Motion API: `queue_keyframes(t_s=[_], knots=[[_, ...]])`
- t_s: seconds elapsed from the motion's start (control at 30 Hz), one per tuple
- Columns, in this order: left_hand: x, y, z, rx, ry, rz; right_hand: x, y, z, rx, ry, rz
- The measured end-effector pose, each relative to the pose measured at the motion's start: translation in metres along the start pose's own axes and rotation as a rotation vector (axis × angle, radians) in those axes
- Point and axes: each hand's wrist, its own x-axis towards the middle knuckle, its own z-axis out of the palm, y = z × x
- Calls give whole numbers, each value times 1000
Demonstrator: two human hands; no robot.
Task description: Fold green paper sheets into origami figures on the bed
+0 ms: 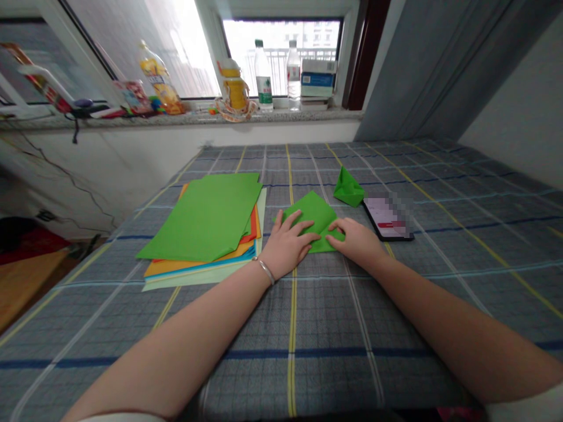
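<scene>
A folded sheet of green paper [313, 205] lies on the plaid cloth in front of me, one corner pointing away. My left hand [288, 239], with a silver bangle at the wrist, rests on its left part with fingers spread flat. At the paper's right edge, my right hand [355, 239] has its thumb and fingers curled in, gripping the edge. Both hands hide parts of the sheet's near side. Just beyond the right hand sits a small folded green paper shape [349, 189] with a raised point.
To the left is a stack of coloured paper [204, 217], green on top. A phone [389, 218] lies on the right, its screen lit. The plaid cloth [259, 375] covers the whole surface. Bottles [264, 76], a yellow cup [236, 88] and boxes [317, 79] line the windowsill.
</scene>
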Motion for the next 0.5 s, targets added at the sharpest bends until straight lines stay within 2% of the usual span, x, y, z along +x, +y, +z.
queue_keyframes(t_s=[0.23, 0.4, 0.5], knots=[[2, -3, 5, -70, -64, -22, -1, -2, -2, -15, -13, 5], [11, 3, 10, -159, -38, -109, 0, -3, -2, -51, -24, -21], [14, 3, 13, -197, -16, -106, 0, -3, -2, -78, -31, -35]])
